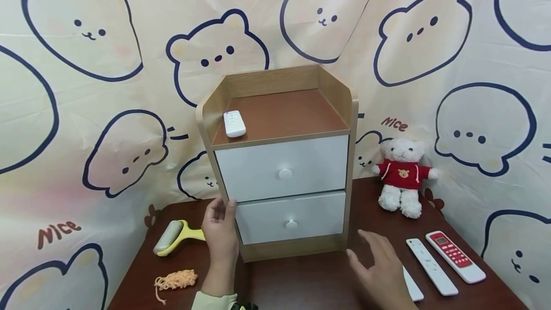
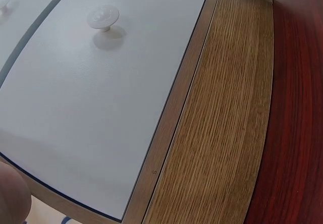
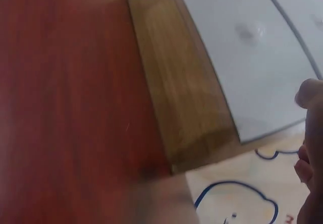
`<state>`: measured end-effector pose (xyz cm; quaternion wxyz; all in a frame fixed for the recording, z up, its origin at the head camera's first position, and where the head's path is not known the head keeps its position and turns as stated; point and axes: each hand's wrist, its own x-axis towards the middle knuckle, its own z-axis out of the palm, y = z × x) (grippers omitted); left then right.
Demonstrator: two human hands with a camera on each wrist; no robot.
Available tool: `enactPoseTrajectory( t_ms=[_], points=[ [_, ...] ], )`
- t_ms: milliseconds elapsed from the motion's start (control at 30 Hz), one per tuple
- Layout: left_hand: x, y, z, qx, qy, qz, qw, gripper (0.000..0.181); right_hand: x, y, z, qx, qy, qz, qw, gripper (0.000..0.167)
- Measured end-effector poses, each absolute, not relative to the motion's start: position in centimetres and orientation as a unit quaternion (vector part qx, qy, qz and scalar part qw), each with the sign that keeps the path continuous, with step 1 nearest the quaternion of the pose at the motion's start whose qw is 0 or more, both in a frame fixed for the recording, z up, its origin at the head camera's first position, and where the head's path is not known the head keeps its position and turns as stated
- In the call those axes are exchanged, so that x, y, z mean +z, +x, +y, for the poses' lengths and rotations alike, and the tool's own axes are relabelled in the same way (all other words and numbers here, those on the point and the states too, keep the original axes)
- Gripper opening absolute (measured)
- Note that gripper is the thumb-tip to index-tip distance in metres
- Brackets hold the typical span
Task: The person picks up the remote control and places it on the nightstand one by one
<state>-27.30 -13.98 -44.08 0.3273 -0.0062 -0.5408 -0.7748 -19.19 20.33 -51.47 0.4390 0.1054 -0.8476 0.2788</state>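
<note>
We see a dark reddish-brown surface [image 1: 301, 276] with a streaked wood grain. Upright on it, towards the back, stands a wood-toned cabinet [image 1: 258, 169] with two white drawers. To its left we find a yellow-handled roller [image 1: 170, 239], and nearer to us a small bundle of peach yarn [image 1: 176, 280], one loose end trailing. On the right we have a white teddy bear [image 1: 401, 176] in a red top near the back edge, then three remotes side by side — a red-and-white one [image 1: 456, 257], a white one [image 1: 432, 267], and another white one [image 1: 413, 287] partly hidden.
</note>
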Motion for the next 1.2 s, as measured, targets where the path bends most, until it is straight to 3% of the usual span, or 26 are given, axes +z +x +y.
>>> enactPoseTrajectory(
  t_ms=[400,667,967,1200],
  points=[
    [-43.9,-27.2,-13.8,-0.770,-0.003,-0.549,0.326,0.029,-53.7,-17.2,24.4,0.266,-0.064,-0.897,0.346,0.059],
    [-43.9,-27.3,-13.9,-0.772,-0.004,-0.545,0.327,0.030,-53.1,-17.3,26.0,0.281,-0.189,-0.927,0.161,0.078],
    [-44.0,-27.3,-13.9,-0.770,-0.008,-0.548,0.327,0.031,-53.3,-17.8,27.3,0.268,-0.210,-0.938,0.056,0.084],
    [-44.0,-27.1,-13.9,-0.769,-0.012,-0.546,0.333,0.030,-53.4,-18.2,28.0,0.261,-0.189,-0.946,0.023,0.077]
  ],
)
